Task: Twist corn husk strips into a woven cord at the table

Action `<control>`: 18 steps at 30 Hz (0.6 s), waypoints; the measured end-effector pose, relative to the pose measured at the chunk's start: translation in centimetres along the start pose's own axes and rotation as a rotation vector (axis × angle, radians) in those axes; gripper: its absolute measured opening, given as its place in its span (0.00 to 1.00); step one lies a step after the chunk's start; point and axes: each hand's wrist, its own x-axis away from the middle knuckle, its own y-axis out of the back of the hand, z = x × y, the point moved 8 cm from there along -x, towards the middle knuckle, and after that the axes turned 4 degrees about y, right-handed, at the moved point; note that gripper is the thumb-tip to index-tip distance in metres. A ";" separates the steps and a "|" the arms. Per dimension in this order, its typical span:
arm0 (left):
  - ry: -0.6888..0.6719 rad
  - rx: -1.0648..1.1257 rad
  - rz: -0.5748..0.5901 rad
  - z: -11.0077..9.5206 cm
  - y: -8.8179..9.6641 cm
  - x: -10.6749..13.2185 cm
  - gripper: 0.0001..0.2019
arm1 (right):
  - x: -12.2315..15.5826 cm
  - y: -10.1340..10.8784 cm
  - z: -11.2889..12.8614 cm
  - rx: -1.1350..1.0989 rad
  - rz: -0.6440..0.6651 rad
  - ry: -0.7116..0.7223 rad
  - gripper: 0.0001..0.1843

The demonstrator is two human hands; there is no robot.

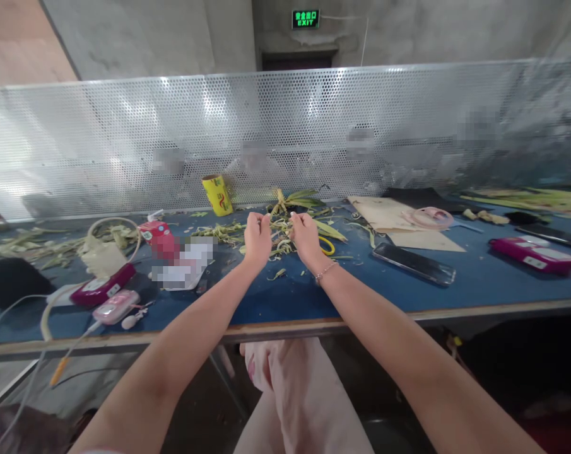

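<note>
My left hand (258, 239) is closed in a pinch above the blue tabletop (285, 299). Opposite it, a short gap away, my right hand (306, 238) is pinched too, with a thin bracelet on its wrist. What the fingertips hold is too small to make out. Around and between both hands lie pale green plant scraps and curled strips (281, 251). Just behind them rests a braided-looking bundle of dried leaves (280, 203). Beside my right hand, a yellow loop-shaped handle (330, 244) pokes out, the rest of it hidden.
A yellow roll (217, 195) stands by the perforated metal screen (171, 120). To the right are a dark phone (414, 263), tan paper sheets (384, 214) and a magenta box (535, 253). Leftward sit a red carton (155, 232), a pink case (117, 307) and cables.
</note>
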 end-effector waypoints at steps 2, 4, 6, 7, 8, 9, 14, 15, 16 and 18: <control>-0.010 0.009 -0.001 0.2 0.2 -0.2 0.14 | 0.2 -0.7 -0.7 -0.045 0.061 -0.077 0.19; -0.010 0.012 -0.011 0.3 0.5 -0.4 0.15 | 0.6 -1.7 -1.6 -0.098 0.150 -0.207 0.24; -0.008 0.003 -0.025 0.4 0.7 -0.5 0.16 | 1.1 -2.5 -2.1 -0.134 0.231 -0.284 0.26; -0.012 -0.008 -0.028 0.4 0.8 -0.5 0.16 | 1.2 -2.7 -2.0 -0.139 0.258 -0.278 0.26; -0.021 -0.021 -0.027 0.3 0.8 -0.5 0.16 | 1.3 -2.8 -1.7 -0.136 0.276 -0.247 0.25; -0.033 -0.037 -0.019 0.2 0.8 -0.4 0.16 | 1.2 -2.8 -1.3 -0.131 0.285 -0.210 0.23; -0.093 -0.120 -0.022 -0.2 0.8 -0.6 0.18 | 1.3 -2.8 -0.6 -0.197 0.360 -0.212 0.16; -0.089 -0.114 -0.027 -0.1 0.9 -0.7 0.18 | 1.4 -2.9 -0.5 -0.209 0.385 -0.214 0.15; -0.072 -0.091 -0.027 0.1 0.9 -0.8 0.18 | 1.4 -3.0 -0.3 -0.208 0.411 -0.199 0.15; -0.010 -0.006 -0.007 0.7 0.6 -1.0 0.19 | 1.4 -3.1 0.0 -0.174 0.446 -0.140 0.14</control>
